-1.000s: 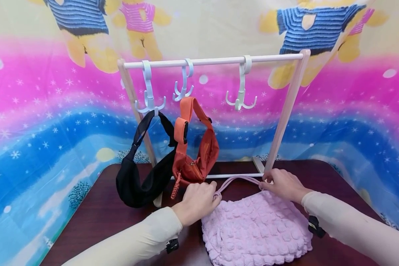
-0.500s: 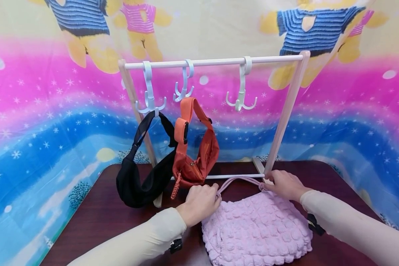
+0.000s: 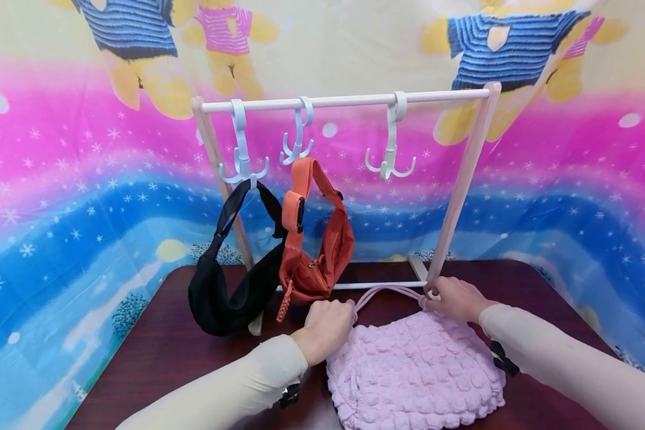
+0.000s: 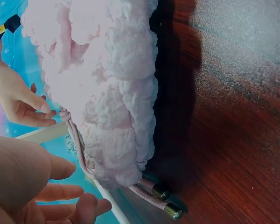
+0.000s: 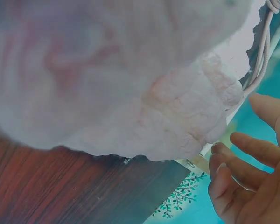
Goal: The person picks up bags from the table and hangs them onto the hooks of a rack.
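Observation:
A pink puffy bag (image 3: pixel 414 370) lies on the table, its thin double cord handle (image 3: pixel 389 288) arched at the far side. My left hand (image 3: pixel 322 331) is beside the left end of that cord, seen mostly from its back. In the left wrist view the left fingers (image 4: pixel 60 192) are loosely bent, with nothing visible between thumb and fingers. By the right knot of the handle is my right hand (image 3: pixel 457 298). The right wrist view shows its thumb (image 5: pixel 266 108) close to the cord (image 5: pixel 260 70), apart from its relaxed fingers; whether it touches the cord is unclear.
Behind the bag stands a rack with a white top bar (image 3: pixel 344 100) and wooden posts. A black bag (image 3: pixel 215 304) and an orange bag (image 3: pixel 319 263) hang from its left hooks. A white hook (image 3: pixel 390 149) hangs bare at the right. Gold-tipped cord ends (image 4: pixel 172 211) lie by the pink bag.
My left hand has shifted slightly to the right along the cord's left end. My right hand has moved only a little. The pink bag and the hanging bags look unchanged.

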A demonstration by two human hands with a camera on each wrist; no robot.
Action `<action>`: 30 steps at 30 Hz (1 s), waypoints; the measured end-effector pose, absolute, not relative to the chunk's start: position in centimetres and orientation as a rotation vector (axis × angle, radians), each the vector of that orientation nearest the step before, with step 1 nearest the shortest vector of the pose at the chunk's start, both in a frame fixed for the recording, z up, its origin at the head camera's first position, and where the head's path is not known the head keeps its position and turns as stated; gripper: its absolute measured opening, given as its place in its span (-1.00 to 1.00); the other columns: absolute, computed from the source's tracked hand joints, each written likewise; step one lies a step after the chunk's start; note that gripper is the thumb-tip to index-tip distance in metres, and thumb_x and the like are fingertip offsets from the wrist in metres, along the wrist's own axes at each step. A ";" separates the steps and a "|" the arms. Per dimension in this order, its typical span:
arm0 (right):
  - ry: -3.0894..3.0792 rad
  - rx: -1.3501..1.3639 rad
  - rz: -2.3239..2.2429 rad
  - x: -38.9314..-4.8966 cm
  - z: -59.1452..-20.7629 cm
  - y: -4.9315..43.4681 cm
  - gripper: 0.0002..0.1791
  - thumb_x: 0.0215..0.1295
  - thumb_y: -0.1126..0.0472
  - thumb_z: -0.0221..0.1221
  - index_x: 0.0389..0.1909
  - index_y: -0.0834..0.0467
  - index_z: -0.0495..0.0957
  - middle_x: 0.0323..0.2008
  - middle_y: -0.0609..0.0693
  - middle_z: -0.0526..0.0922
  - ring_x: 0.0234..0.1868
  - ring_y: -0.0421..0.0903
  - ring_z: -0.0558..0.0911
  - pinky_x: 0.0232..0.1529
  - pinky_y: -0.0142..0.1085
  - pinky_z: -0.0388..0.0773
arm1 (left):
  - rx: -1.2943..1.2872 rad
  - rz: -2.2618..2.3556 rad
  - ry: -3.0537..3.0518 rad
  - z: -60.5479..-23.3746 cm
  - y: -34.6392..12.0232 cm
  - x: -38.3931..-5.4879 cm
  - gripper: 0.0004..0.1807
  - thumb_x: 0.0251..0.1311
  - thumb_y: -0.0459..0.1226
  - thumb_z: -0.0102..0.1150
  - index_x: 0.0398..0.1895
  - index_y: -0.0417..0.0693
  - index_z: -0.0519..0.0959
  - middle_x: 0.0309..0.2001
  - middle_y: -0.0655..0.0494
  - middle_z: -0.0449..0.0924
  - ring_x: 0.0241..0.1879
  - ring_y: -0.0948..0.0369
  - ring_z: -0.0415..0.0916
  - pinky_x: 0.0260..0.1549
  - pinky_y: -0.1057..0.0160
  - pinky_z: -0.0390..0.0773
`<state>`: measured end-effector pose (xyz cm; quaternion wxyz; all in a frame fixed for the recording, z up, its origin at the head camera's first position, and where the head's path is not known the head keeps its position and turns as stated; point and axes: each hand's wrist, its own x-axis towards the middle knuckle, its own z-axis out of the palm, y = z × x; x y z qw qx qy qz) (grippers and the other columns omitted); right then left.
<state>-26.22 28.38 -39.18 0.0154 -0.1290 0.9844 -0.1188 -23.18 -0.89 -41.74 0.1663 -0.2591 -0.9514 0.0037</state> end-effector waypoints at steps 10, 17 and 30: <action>2.997 -0.422 -0.357 -26.7 -39.1 28.1 -0.62 0.24 0.14 0.32 0.02 0.26 0.69 -0.30 0.02 0.69 -0.36 -0.12 0.56 -0.36 -0.16 0.50 | -0.806 0.099 -2.705 -41.8 -0.3 -23.4 -0.90 0.31 -0.22 0.24 -0.40 0.07 0.61 -0.44 0.12 0.73 -0.48 0.16 0.66 -0.59 0.19 0.56; 2.957 -0.500 -0.367 -27.0 -39.1 28.2 -0.82 0.26 0.23 0.32 -0.14 0.17 0.74 -0.29 0.00 0.75 -0.28 -0.11 0.68 -0.26 -0.11 0.60 | -0.826 0.166 -2.708 -42.1 -0.1 -23.6 -0.94 0.22 -0.29 0.29 -0.40 0.08 0.65 -0.40 0.13 0.75 -0.46 0.18 0.66 -0.56 0.18 0.58; 2.801 -0.767 -0.424 -28.2 -39.1 29.8 -0.81 0.18 0.46 0.32 -0.20 0.26 0.77 -0.32 0.04 0.79 -0.22 -0.07 0.73 -0.21 -0.21 0.64 | -0.874 0.184 -2.701 -42.7 -0.2 -24.1 -0.94 0.22 -0.29 0.29 -0.38 0.08 0.62 -0.40 0.13 0.74 -0.47 0.18 0.66 -0.57 0.20 0.58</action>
